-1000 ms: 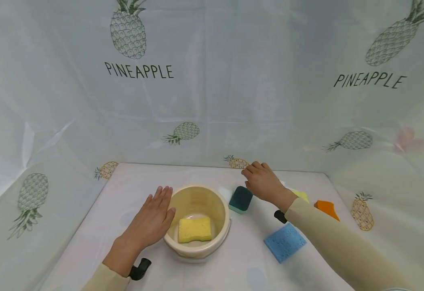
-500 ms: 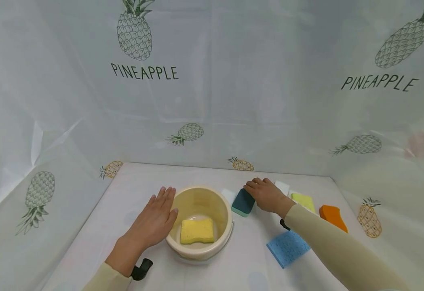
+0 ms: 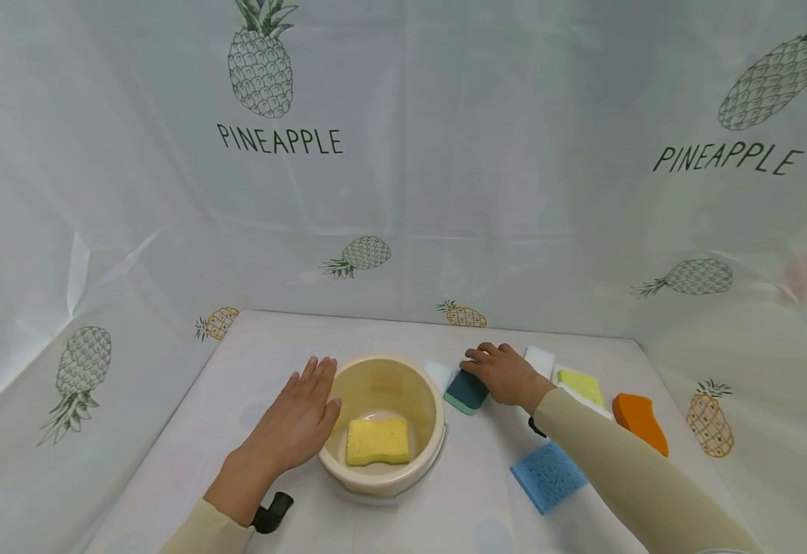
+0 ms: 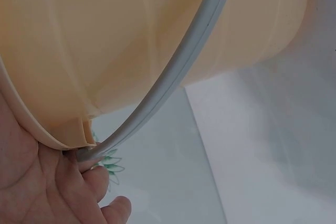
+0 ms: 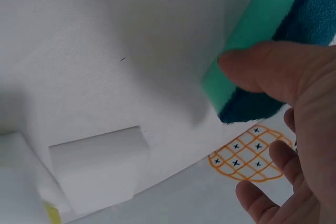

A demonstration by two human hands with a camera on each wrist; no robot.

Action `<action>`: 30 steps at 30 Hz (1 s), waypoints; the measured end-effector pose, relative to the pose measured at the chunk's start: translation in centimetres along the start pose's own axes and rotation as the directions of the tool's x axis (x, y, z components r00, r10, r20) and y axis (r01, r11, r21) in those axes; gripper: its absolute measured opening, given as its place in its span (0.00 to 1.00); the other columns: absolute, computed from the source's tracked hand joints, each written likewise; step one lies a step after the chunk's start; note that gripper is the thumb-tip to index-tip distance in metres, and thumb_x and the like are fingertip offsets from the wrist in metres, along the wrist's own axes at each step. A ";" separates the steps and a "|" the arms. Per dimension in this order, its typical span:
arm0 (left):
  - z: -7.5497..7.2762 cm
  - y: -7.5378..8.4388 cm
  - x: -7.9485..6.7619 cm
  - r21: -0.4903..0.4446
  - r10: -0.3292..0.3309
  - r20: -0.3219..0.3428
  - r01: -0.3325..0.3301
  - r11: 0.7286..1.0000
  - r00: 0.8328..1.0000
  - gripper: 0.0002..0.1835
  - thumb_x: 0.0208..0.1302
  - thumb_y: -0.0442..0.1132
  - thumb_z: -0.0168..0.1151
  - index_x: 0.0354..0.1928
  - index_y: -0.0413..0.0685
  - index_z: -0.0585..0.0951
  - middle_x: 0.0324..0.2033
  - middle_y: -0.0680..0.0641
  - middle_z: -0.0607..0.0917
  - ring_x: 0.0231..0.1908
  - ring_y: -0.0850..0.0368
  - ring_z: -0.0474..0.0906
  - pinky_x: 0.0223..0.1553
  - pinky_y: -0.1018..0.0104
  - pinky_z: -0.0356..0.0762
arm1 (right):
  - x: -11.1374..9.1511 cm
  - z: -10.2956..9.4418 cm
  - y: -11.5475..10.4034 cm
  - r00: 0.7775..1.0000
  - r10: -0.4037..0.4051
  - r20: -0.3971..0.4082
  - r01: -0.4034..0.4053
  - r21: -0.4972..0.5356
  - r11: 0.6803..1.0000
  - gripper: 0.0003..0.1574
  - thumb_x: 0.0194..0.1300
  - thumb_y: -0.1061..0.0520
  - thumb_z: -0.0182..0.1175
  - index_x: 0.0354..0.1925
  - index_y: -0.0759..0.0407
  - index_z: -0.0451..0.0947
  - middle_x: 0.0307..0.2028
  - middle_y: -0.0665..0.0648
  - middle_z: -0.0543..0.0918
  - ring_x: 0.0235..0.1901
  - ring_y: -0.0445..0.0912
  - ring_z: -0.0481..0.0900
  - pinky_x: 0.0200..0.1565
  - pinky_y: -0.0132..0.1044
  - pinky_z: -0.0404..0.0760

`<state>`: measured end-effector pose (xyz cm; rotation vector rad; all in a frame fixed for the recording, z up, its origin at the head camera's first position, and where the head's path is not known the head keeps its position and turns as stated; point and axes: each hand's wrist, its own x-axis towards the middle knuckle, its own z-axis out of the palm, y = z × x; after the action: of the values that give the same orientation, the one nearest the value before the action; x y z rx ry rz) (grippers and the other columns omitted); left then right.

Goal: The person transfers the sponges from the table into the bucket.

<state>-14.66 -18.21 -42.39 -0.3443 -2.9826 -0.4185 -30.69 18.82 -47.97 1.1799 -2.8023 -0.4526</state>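
Note:
A cream bucket [image 3: 375,481] stands on the table with a yellow sponge [image 3: 378,442] lying inside it. My left hand [image 3: 295,423] rests against the bucket's left rim, its fingers pointing forward. In the left wrist view, its palm meets the rim and the fingers are beside the end of the grey bucket handle [image 4: 173,72]. Right of the bucket, my right hand [image 3: 507,377] grips a green scouring sponge [image 3: 468,394] with a dark scrub face. The right wrist view has the thumb [image 5: 252,69] on the sponge's side; its far side is partly hidden.
A blue sponge [image 3: 548,477] lies nearer, below the right forearm. Behind that arm are a white block [image 3: 540,360], a yellow-green sponge [image 3: 581,385] and an orange sponge [image 3: 641,422]. Another white piece [image 3: 438,375] sits behind the green sponge. Printed sheeting [image 3: 479,192] walls the table.
My right hand has come down from above and behind the green scouring sponge and taken hold of it. My left hand stays at the bucket rim. The head view has shifted slightly.

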 end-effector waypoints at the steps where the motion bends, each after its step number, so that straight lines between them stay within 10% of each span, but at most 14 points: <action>1: 0.0 0.0 0.0 -0.001 0.002 -0.001 -0.002 1.000 1.000 0.34 0.76 0.51 0.43 0.76 0.40 0.53 0.75 0.42 0.57 0.76 0.44 0.47 0.74 0.43 0.51 | -0.2 0.0 0.2 1.000 0.011 -0.002 -0.011 0.014 1.000 0.35 0.60 0.57 0.67 0.64 0.48 0.70 0.63 0.54 0.74 0.63 0.54 0.70 0.58 0.54 0.77; 13: 0.0 0.2 0.1 -0.006 0.000 0.007 0.000 1.000 1.000 0.35 0.76 0.51 0.43 0.76 0.39 0.53 0.75 0.42 0.57 0.76 0.44 0.46 0.74 0.44 0.50 | -4.1 0.7 3.7 0.970 0.220 -0.099 -0.205 0.144 0.968 0.49 0.50 0.32 0.70 0.61 0.58 0.70 0.57 0.59 0.76 0.57 0.56 0.71 0.56 0.57 0.72; 30: -0.3 0.3 0.1 0.034 -0.011 0.006 0.011 0.999 1.000 0.34 0.75 0.51 0.42 0.76 0.40 0.53 0.75 0.42 0.57 0.76 0.44 0.46 0.75 0.43 0.47 | -6.6 -1.2 3.6 0.937 0.218 -0.274 -0.216 0.039 0.976 0.53 0.50 0.22 0.63 0.57 0.61 0.72 0.52 0.61 0.77 0.49 0.56 0.72 0.49 0.52 0.72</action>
<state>-14.62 -18.01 -42.02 -0.3265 -2.9955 -0.3687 -28.29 25.59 -45.38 0.8434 -2.6482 -0.2377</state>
